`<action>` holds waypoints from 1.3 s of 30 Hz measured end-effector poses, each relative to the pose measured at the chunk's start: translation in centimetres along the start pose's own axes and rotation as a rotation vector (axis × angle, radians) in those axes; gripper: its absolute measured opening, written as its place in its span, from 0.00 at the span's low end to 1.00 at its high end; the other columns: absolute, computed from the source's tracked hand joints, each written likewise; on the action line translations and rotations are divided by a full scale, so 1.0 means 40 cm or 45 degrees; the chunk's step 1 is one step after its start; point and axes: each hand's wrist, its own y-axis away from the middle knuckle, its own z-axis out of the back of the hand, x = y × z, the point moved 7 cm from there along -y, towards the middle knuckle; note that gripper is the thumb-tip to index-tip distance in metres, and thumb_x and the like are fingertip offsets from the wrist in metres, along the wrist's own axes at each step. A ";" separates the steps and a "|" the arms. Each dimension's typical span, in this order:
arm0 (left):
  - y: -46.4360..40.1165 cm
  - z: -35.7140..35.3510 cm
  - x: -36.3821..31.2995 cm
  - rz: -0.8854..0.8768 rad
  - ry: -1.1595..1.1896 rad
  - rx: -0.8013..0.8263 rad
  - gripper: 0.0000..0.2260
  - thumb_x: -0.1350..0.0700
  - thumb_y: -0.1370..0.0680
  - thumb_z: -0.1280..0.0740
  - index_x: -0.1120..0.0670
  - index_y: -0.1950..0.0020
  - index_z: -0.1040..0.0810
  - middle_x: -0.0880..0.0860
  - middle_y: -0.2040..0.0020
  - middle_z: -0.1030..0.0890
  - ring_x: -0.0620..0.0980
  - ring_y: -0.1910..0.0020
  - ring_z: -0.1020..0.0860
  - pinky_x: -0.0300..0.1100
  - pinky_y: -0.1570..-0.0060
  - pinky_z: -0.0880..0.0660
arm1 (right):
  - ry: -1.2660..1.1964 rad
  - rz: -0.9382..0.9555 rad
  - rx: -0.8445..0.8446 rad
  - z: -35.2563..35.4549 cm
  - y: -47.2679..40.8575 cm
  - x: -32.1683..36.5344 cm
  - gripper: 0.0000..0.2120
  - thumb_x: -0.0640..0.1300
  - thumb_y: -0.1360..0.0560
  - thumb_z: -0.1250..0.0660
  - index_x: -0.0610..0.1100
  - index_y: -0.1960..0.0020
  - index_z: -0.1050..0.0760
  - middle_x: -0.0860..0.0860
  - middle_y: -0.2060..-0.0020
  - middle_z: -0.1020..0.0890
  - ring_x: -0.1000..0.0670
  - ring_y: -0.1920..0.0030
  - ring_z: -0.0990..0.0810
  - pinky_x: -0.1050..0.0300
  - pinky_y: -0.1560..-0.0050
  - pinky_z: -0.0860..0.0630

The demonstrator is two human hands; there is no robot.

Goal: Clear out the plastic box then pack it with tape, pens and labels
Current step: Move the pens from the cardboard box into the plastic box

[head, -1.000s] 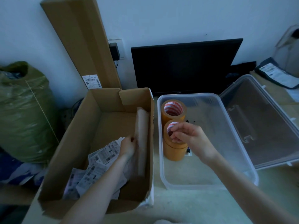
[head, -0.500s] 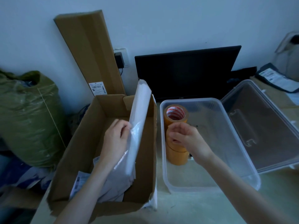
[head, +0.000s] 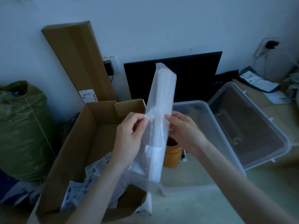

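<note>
Both hands have risen since the earlier frame: the left hand point(head: 129, 136) has lifted the label pack point(head: 159, 126) clear of the carton point(head: 77, 152), and the right hand point(head: 184, 131) has left the tape rolls point(head: 172, 154) and come to the pack's other edge. Now the pack stands nearly upright between the two hands, its top tilted slightly right, above the gap where carton and plastic box point(head: 215, 126) meet. Left grip: thumb and fingertips pinch the pack's loose left edge about midway up its length. Right grip: fingers curl behind the right edge, thumb in front, holding it at the same height. More of the pack shows above the hands than below; its lower end hangs over the box's near-left corner.

It is a long, flat stack of white sheets in a thin, cloudy, crinkled film sleeve. Inside the clear, smooth-walled, round-cornered box, the orange rolls stand stacked at the left, partly hidden behind the pack. Its clear lid point(head: 252, 126) leans open at the right. Printed paper slips point(head: 90, 178) lie loose in the brown corrugated carton. Everything rests on a pale table point(head: 202, 206).
</note>
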 end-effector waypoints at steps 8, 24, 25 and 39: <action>0.007 -0.140 0.052 0.111 0.034 0.322 0.05 0.55 0.21 0.37 0.48 0.46 0.25 0.43 0.52 0.22 0.36 0.51 0.24 0.27 0.52 0.28 | 0.251 0.078 -0.260 0.138 0.035 0.079 0.10 0.33 0.25 0.34 0.38 0.44 0.25 0.44 0.52 0.18 0.48 0.56 0.17 0.52 0.58 0.18; 0.056 -0.308 0.218 0.096 -0.849 0.698 0.21 0.45 0.17 0.53 0.41 0.23 0.48 0.45 0.21 0.53 0.44 0.24 0.59 0.51 0.27 0.57 | 2.020 -0.397 -0.344 0.375 -0.034 -0.035 0.11 0.35 0.24 0.42 0.36 0.41 0.33 0.39 0.44 0.24 0.39 0.46 0.23 0.53 0.57 0.31; 0.056 -0.307 0.217 0.085 -0.867 0.685 0.21 0.45 0.17 0.54 0.42 0.23 0.48 0.45 0.21 0.53 0.44 0.24 0.59 0.50 0.27 0.57 | 2.062 -0.387 -0.336 0.370 -0.043 -0.048 0.14 0.35 0.24 0.42 0.35 0.38 0.34 0.38 0.42 0.25 0.38 0.44 0.23 0.51 0.55 0.29; 0.056 -0.304 0.214 0.060 -0.917 0.605 0.21 0.45 0.17 0.53 0.45 0.24 0.43 0.45 0.22 0.50 0.44 0.23 0.55 0.47 0.27 0.56 | 3.079 -0.264 0.177 0.362 -0.101 -0.224 0.35 0.42 0.22 0.37 0.44 0.22 0.53 0.42 0.23 0.54 0.37 0.24 0.48 0.39 0.29 0.43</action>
